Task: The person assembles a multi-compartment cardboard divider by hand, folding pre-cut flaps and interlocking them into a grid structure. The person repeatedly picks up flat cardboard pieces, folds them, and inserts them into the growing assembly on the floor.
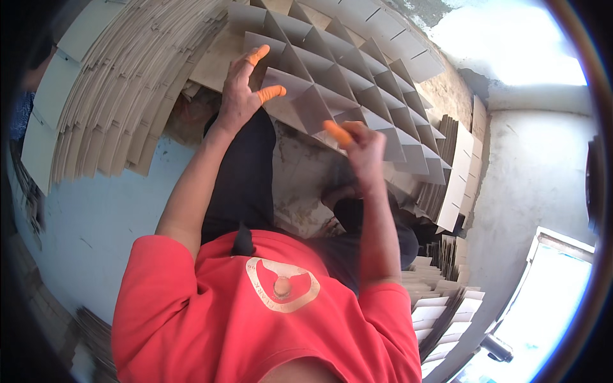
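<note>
A grid of interlocked grey cardboard dividers [332,76] stands on a board in front of me, its strips crossing into diamond-shaped cells. At its near left edge is my left hand [241,94], open, with thumb and index finger spread apart and nothing between them. Orange finger covers sit on both those tips. My right hand [363,150] is at the grid's near edge, fingers bent, with orange covers at its tips. It is smeared by motion, so whether it grips a strip cannot be made out.
Long stacks of cardboard strips [121,83] fill the left. Slotted cardboard sheets [377,32] lie behind the grid. More strip stacks [460,172] stand at the right, against a grey wall [530,172]. Further bundles [440,319] are at the lower right.
</note>
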The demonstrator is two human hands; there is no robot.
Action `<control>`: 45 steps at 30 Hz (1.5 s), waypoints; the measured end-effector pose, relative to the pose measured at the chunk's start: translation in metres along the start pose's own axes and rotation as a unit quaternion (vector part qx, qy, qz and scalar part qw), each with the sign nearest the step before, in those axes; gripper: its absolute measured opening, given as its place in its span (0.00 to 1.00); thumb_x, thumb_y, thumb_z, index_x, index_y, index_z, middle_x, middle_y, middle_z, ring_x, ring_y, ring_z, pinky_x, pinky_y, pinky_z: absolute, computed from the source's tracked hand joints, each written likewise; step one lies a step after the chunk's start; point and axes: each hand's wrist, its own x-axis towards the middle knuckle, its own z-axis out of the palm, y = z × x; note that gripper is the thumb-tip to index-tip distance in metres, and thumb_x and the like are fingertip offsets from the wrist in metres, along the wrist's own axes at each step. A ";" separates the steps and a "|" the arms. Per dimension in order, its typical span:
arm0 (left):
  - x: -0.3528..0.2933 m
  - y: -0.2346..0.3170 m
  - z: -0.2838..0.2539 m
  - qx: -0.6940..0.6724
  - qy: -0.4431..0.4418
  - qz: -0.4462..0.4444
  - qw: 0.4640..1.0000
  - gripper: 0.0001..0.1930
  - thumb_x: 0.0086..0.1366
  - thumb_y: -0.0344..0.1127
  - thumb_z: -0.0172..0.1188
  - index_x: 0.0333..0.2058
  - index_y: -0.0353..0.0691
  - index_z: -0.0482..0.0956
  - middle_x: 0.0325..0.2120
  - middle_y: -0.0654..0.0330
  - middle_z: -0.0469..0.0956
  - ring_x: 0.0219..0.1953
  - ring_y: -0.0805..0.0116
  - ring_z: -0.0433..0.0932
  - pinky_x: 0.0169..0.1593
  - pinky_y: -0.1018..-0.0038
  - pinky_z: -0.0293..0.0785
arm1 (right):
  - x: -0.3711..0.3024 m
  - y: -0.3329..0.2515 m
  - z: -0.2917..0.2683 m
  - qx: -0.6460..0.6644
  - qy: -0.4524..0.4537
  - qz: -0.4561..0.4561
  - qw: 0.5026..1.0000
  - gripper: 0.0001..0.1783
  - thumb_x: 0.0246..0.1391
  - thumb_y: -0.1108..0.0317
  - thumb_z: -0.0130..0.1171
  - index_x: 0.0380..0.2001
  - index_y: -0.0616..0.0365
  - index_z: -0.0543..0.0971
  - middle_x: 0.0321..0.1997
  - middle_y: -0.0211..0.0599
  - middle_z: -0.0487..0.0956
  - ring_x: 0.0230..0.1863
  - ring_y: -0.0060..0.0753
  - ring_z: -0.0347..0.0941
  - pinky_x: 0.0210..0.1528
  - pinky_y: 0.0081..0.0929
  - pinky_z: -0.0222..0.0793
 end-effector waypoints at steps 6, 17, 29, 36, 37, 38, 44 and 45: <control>0.012 0.042 0.015 0.170 -0.045 0.234 0.956 0.41 0.41 0.36 0.71 0.57 0.38 0.66 0.56 0.57 0.67 0.61 0.53 0.61 0.61 0.60 0.61 | 0.066 0.010 -0.094 -0.302 0.268 -0.114 0.908 0.30 0.52 0.49 0.59 0.48 0.64 0.73 0.45 0.53 0.77 0.46 0.50 0.74 0.47 0.38 0.68; 0.119 -0.023 0.078 0.251 -0.166 0.294 0.907 0.39 0.42 0.40 0.70 0.56 0.40 0.68 0.54 0.57 0.70 0.64 0.54 0.56 0.64 0.59 0.56 | 0.090 0.032 -0.110 -0.171 -0.064 0.042 0.982 0.36 0.51 0.44 0.58 0.52 0.64 0.70 0.34 0.58 0.79 0.42 0.55 0.75 0.44 0.39 0.69; 0.167 -0.017 0.102 0.169 -0.347 0.209 0.899 0.16 0.44 0.30 0.62 0.36 0.38 0.75 0.24 0.50 0.74 0.34 0.50 0.73 0.39 0.63 0.67 | 0.079 0.052 -0.069 -0.356 -0.020 -0.037 0.934 0.12 0.45 0.76 0.59 0.35 0.63 0.71 0.28 0.54 0.78 0.34 0.57 0.75 0.35 0.45 0.68; 0.186 -0.016 0.114 0.143 -0.410 0.179 0.883 0.15 0.41 0.28 0.62 0.33 0.36 0.75 0.31 0.53 0.74 0.37 0.52 0.72 0.38 0.62 0.67 | 0.083 0.052 -0.093 -0.204 -0.053 -0.030 0.977 0.13 0.41 0.73 0.65 0.27 0.66 0.71 0.32 0.57 0.78 0.37 0.59 0.74 0.35 0.41 0.69; 0.184 0.001 0.108 0.146 -0.415 0.190 0.878 0.15 0.40 0.28 0.62 0.32 0.36 0.75 0.28 0.52 0.74 0.36 0.52 0.72 0.37 0.63 0.68 | 0.075 0.045 -0.094 -0.206 -0.042 -0.026 0.977 0.12 0.40 0.74 0.65 0.27 0.66 0.72 0.31 0.57 0.78 0.36 0.57 0.75 0.35 0.40 0.69; 0.185 0.016 0.103 0.149 -0.420 0.201 0.872 0.15 0.39 0.27 0.62 0.31 0.36 0.76 0.26 0.52 0.73 0.34 0.52 0.73 0.36 0.63 0.68 | 0.065 0.037 -0.095 -0.209 -0.030 -0.022 0.977 0.12 0.40 0.74 0.65 0.27 0.66 0.73 0.30 0.56 0.78 0.34 0.55 0.76 0.35 0.39 0.69; 0.214 0.102 0.071 0.132 -0.507 0.122 0.843 0.14 0.34 0.26 0.63 0.26 0.31 0.77 0.19 0.53 0.75 0.24 0.61 0.75 0.27 0.67 0.67 | 0.044 0.004 -0.134 -0.030 -0.078 0.023 0.996 0.16 0.36 0.72 0.70 0.31 0.65 0.78 0.25 0.40 0.78 0.28 0.29 0.74 0.34 0.29 0.69; 0.218 0.122 0.066 0.145 -0.521 0.135 0.830 0.14 0.34 0.26 0.63 0.26 0.31 0.77 0.19 0.53 0.75 0.23 0.63 0.75 0.27 0.67 0.67 | 0.044 0.002 -0.145 -0.003 -0.104 0.035 0.994 0.17 0.35 0.71 0.71 0.32 0.65 0.78 0.24 0.35 0.78 0.28 0.25 0.73 0.34 0.27 0.69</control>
